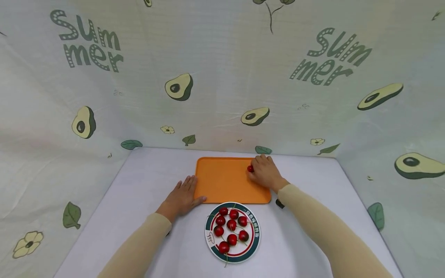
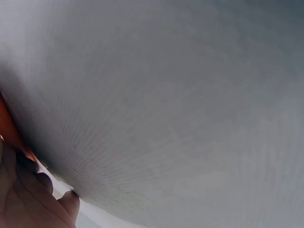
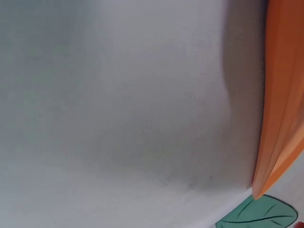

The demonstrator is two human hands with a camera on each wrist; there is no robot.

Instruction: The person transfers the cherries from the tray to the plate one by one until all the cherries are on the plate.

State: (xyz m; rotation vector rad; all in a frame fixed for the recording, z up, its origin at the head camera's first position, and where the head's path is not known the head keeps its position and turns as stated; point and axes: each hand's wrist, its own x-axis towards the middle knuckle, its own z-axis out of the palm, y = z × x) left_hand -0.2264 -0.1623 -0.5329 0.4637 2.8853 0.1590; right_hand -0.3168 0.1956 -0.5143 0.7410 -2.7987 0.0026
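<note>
My right hand [image 1: 265, 172] is over the right end of an orange tray [image 1: 222, 179] and pinches a red cherry [image 1: 250, 168] between thumb and fingers. Most of that cherry shows at the left of the fingertips. At the tray's left edge my left hand [image 1: 182, 197] lies with fingers extended, its thumb by the lower left corner. The left wrist view catches part of this hand [image 2: 28, 199] beside an orange strip of the tray. In the right wrist view only the tray's side [image 3: 280, 95] is plain; the hand is out of sight there.
Just in front of the tray, a white plate with a dark green rim [image 1: 245, 256] bears several stemmed cherries [image 1: 231, 224]. A white cloth covers the table [image 1: 153, 170]. Behind and at both sides hangs a printed curtain [image 1: 215, 77] with avocados and lettering.
</note>
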